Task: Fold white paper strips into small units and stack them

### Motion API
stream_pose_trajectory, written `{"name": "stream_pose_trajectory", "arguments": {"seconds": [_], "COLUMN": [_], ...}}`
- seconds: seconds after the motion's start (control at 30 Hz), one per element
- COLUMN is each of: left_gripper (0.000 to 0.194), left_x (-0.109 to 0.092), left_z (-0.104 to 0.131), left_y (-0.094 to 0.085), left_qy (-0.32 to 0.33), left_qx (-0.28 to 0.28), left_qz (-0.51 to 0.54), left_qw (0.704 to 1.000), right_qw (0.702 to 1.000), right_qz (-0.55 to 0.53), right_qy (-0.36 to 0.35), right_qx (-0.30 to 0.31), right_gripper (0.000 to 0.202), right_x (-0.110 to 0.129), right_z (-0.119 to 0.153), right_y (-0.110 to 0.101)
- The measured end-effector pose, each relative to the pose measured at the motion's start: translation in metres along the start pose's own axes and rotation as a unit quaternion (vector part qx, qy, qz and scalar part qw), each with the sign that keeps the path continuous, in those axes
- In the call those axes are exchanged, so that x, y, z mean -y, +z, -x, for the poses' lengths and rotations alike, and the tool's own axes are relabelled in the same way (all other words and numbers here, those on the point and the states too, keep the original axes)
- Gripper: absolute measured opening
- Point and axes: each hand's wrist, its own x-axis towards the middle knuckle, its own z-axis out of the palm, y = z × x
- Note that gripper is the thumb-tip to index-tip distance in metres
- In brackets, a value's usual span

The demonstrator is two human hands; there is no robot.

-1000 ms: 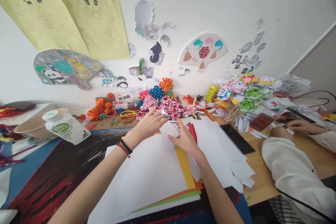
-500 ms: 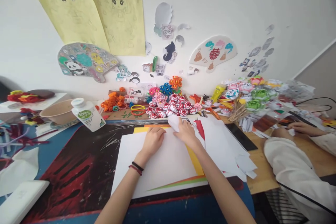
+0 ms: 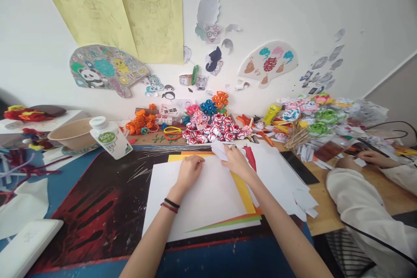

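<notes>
a: how is the left hand (image 3: 190,170) held?

b: back up, over the far half of the large white sheet (image 3: 198,204). the forearm slants in from the lower edge, two wristbands (image 3: 169,207) round the wrist, and the fingers point forward and a little right.

a: does that grip have hold of anything?

b: the fingers are curled, about half closed — i can't tell whether anything is pinched beneath them.

a: and the right hand (image 3: 237,158)?

b: it reaches further forward, its forearm angling in from the lower right. the fingers point forward and left, bent over a small white paper (image 3: 219,152) and touching it. the grip is partly closed, but whether it pinches the paper or just covers it, i can't tell.

a: where does that paper sit?

b: by the sheet's far right corner, near the red-and-white flowers (image 3: 216,130) and left of a red piece (image 3: 250,157).

a: what's under the sheet?

b: yellow paper (image 3: 241,189) and green paper (image 3: 247,220) peek out — the stack lies on a black mat (image 3: 127,191) on the blue bench (image 3: 208,260).

a: any other hands?

b: a co-worker's hand (image 3: 379,159), well apart at the right.
</notes>
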Motion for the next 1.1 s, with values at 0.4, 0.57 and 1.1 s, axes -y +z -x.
{"name": "stream_pose_trajectory", "arguments": {"seconds": [0.4, 0.57, 1.1], "left_gripper": [0.020, 0.019, 0.034], "left_x": [-0.002, -0.019, -0.091], "left_z": [-0.003, -0.006, -0.058], "left_y": [-0.001, 0.001, 0.054], "left_qy": [-0.073, -0.160, -0.338], "left_qx": [0.008, 0.036, 0.122], "left_qz": [0.108, 0.210, 0.417], "left_qw": [0.991, 0.964, 0.835], "right_qw": [0.999, 0.996, 0.985], "right_qz": [-0.043, -0.085, -0.163], "right_qy": [-0.005, -0.015, -0.032], "right_qx": [-0.005, -0.011, -0.045], "right_gripper": [0.047, 0.043, 0.048], "right_x": [-0.016, -0.027, -0.032], "right_z": [-0.008, -0.012, -0.004], "right_y": [-0.008, -0.013, -0.014]}}
